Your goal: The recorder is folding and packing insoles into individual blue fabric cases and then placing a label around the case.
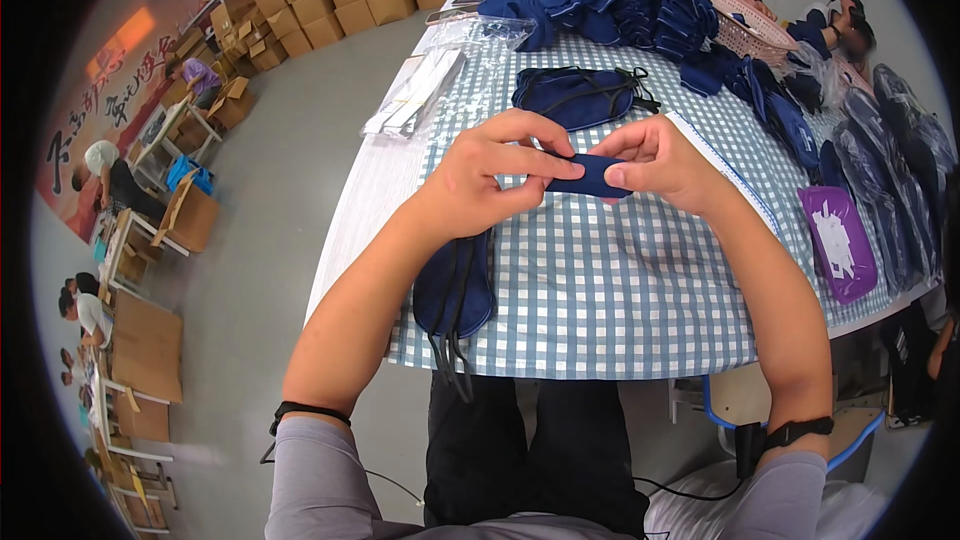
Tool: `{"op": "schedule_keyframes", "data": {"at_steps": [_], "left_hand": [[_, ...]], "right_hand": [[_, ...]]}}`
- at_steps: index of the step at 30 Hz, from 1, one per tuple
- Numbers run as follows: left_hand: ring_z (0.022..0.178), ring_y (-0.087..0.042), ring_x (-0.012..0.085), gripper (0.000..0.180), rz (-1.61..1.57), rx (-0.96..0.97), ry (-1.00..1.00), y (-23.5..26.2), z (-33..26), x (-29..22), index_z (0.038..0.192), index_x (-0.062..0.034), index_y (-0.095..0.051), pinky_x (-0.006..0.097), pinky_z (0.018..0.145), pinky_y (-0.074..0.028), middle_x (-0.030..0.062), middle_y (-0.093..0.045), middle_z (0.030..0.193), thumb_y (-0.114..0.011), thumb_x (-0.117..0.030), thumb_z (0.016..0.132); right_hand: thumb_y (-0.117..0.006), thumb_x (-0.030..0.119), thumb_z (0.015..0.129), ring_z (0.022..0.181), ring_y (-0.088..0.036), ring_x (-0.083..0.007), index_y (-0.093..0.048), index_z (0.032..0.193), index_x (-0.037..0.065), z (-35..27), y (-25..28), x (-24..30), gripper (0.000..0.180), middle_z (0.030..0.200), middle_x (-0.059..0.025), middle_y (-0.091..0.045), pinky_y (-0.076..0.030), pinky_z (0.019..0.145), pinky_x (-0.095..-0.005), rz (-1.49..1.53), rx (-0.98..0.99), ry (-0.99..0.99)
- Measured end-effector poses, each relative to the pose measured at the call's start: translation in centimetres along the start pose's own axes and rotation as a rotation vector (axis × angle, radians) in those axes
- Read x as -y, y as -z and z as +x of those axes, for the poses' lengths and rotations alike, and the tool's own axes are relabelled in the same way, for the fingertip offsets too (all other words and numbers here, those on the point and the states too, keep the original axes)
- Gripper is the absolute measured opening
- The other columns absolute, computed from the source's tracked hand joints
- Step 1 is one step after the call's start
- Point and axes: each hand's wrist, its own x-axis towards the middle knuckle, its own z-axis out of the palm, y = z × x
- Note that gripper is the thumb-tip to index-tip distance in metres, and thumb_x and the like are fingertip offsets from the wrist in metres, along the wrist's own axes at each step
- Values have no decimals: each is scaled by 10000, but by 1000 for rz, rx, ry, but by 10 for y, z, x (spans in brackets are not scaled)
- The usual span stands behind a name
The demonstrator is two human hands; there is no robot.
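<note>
Between both hands, above the checked tablecloth, is a narrow folded piece of navy fabric (597, 177). My left hand (500, 162) pinches its left end with thumb and fingers. At its right end, my right hand (662, 166) grips it, thumb in front and fingers behind. Just beyond the hands lies a small stack of navy eye masks (570, 98) with black straps. Another navy eye mask (455, 290) rests by my left forearm, its black straps hanging over the table's near edge.
A blue-and-white checked cloth (600, 290) covers the table. Clear plastic bags (415, 90) lie at the far left. Navy pieces (590, 0) are heaped at the back beside a pink basket (740, 25). A purple tray (838, 240) sits at right. Other people work across the table.
</note>
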Motion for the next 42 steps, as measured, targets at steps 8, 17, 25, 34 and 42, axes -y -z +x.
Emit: {"op": "schedule_keyframes", "data": {"at_steps": [8, 17, 25, 34, 42], "left_hand": [[1025, -731, 271, 389, 392, 32, -397, 3, 7, -8, 1124, -59, -831, 418, 861, -589, 87, -740, 1147, -806, 36, 747], [943, -741, 272, 444, 621, -35, -584, -3, 8, -7, 1107, -28, -771, 382, 785, -615, 99, -728, 1109, -947, -89, 703], [971, -745, 305, 473, 289, -4, -257, 3, 5, -14, 1138, -13, -790, 387, 841, -624, 119, -744, 1108, -925, -4, 685], [980, -751, 168, 310, -267, 85, 563, 2, 2, -15, 1118, 45, -803, 318, 888, -597, 111, -803, 1053, -883, -43, 832], [903, -756, 143, 251, -422, 181, 891, 2, 5, -20, 1079, 41, -831, 288, 861, -586, 106, -825, 964, -890, -83, 870]], "right_hand": [[-842, 130, 941, 808, -788, -214, -753, 1208, -120, 0, 5, -6, 377, 992, -178, -805, -672, 788, -364, 181, 85, -75], [-827, 162, 965, 811, -794, -247, -748, 1209, -129, 2, 9, -12, 388, 993, -197, -803, -682, 746, -387, 294, 163, -126], [-790, 222, 991, 810, -796, -264, -734, 1213, -159, -1, 3, 0, 444, 992, -240, -799, -682, 751, -390, 317, 170, -238], [-923, 322, 886, 793, -771, -146, -851, 1068, -30, -5, -19, 17, 404, 936, -144, -825, -622, 720, -280, -271, -42, -101], [-958, 344, 841, 724, -746, -145, -862, 992, -39, -8, -28, 19, 422, 804, -114, -799, -591, 682, -263, -303, 38, -183]]}}
